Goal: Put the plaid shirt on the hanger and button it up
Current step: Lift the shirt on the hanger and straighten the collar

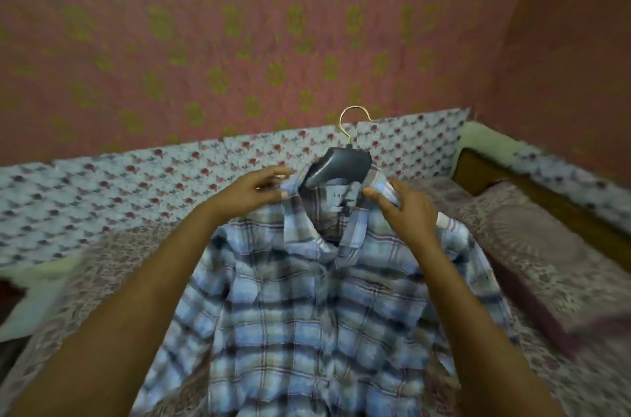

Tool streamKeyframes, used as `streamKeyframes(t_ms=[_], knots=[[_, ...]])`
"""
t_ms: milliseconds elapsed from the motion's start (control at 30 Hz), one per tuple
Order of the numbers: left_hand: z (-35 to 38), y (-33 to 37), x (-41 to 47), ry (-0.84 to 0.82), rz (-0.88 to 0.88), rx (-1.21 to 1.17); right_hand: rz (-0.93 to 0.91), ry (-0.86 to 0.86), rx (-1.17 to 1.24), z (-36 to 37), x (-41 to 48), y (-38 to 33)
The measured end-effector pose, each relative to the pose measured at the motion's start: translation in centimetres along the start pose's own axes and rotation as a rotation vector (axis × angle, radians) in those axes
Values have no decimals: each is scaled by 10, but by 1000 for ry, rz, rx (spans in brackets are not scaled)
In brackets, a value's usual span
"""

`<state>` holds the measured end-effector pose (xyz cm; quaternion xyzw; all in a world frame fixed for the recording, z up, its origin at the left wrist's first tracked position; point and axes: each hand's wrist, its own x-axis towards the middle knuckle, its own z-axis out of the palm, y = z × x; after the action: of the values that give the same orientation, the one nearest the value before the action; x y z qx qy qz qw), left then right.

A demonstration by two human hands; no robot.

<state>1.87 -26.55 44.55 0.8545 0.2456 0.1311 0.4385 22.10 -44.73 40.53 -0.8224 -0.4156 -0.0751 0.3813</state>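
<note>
here the plaid shirt (307, 314) lies flat on the bed (546, 263) and fills the middle and bottom of the frame. the dark hanger (341, 164) sits inside the neck of the shirt, just above the middle. its gold hook (356, 118) pokes up toward the pink wall (205, 41). the left hand (254, 189) pinches the collar (293, 225) on the left side with thumb and fingers. the right hand (406, 208) has its fingers curled round the collar on the right side. it is all blurry, so i cannot tell if the buttons are done.
</note>
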Motion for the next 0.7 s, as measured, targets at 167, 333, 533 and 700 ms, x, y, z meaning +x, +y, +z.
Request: streamKeyframes(t_ms=[167,333,533,700], knots=[[-13,35,-54,104,300,144,-5,79,-99,-40,-31,-45],[-34,68,-85,68,517,639,-51,171,-162,-72,-59,-79],[-51,133,-96,268,579,534,-115,297,-103,-111,-66,-98],[-43,148,-95,248,587,299,-105,348,-109,-129,-56,-104]])
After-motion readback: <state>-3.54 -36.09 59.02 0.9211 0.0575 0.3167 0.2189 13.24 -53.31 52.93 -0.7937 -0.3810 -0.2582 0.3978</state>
